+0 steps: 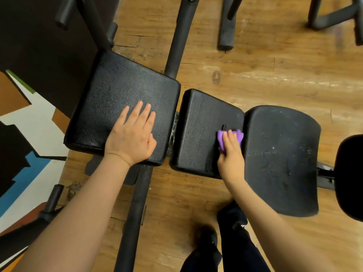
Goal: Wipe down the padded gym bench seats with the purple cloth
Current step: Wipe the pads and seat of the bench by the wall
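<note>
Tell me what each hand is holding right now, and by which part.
The right hand grips the purple cloth by its near end against the middle pad. The left hand holds nothing, lying flat on the left pad.

Worn wood-plank floor (255, 79), black metal frames (330, 16), painted wall (29, 118)

Bare forearms (82, 203), dark trousers (231, 250), black shoes (206, 236)
</note>
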`<state>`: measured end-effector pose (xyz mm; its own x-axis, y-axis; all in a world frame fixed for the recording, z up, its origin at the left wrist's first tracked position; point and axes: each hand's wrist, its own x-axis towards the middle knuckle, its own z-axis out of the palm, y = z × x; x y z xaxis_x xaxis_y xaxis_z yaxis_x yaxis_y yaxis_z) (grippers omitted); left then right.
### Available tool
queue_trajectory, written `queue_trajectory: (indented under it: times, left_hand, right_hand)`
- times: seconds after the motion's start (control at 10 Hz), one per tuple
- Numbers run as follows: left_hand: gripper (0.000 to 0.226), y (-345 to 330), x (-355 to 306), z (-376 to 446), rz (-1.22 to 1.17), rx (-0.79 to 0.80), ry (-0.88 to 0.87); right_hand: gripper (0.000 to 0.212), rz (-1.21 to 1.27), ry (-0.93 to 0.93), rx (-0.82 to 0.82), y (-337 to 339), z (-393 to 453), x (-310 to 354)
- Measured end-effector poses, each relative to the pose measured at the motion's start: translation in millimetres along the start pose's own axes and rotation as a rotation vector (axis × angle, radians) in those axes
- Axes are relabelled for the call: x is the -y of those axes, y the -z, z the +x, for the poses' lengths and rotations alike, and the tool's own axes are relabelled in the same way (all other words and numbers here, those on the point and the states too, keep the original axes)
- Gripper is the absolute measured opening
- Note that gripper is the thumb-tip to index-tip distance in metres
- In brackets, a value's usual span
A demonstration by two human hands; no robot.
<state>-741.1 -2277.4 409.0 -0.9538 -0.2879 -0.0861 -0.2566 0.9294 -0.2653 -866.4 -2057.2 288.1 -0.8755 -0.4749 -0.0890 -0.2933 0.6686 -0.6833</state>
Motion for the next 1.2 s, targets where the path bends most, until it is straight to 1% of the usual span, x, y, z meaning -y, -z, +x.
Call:
queue_trajectory:
  times: [0.1, 0.2, 0.3, 0.4, 0.5, 0.7, 0.8, 0.9, 1.0, 1.1, 1.2]
  left_hand:
    - [0.061, 0, 0, 0, -0.011, 0.004, 0.002]
    - [0.061, 1, 0, -1, -0.015, 0.012, 0.007]
    - [0.061, 1, 0, -1, -0.021, 0.017, 0.009]
    - [0.061, 2, 1, -1, -0.018, 0.019, 0.011]
    - [0.061, 2, 1, -1, -0.006, 0.013, 0.011]
    - [0.060, 0, 2, 0, -0.008, 0.013, 0.007]
    - [0.059, 0, 2, 0, -0.013, 0.003, 0.007]
    - [0.059, 0, 1, 0, -0.014, 0.000, 0.007]
    - [0.059, -1, 0, 0, -0.011, -0.002, 0.002]
    - [0.059, 0, 1, 0, -0.012, 0.003, 0.001]
    - [0.060, 2, 1, 0, -0.019, 0.004, 0.001]
  right_hand:
    - [0.061, 0.009, 0.022, 0.019, 0, -47, -11]
    - [0.060, 0.025, 0.010, 0.023, -1, -70, -14]
    - [0.061, 0.029, -0.020, 0.034, -3, -70, -15]
    - [0.059, 0.026, -0.004, 0.035, -2, -58, -18]
    - [0.055, 0.043, 0.000, 0.036, 6, -22, -16]
    - [0.046, 0.064, -0.158, 0.015, 29, 83, 2]
    - [0.024, 0.043, -0.188, -0.025, 22, 101, 7]
    - [0.025, 0.020, -0.132, -0.031, 6, 103, 29]
    - [0.050, 0.053, 0.026, -0.012, -13, 96, 78]
    - [0.050, 0.066, 0.173, 0.018, -26, 88, 110]
    - [0.046, 0.060, 0.262, 0.040, -20, 86, 94]
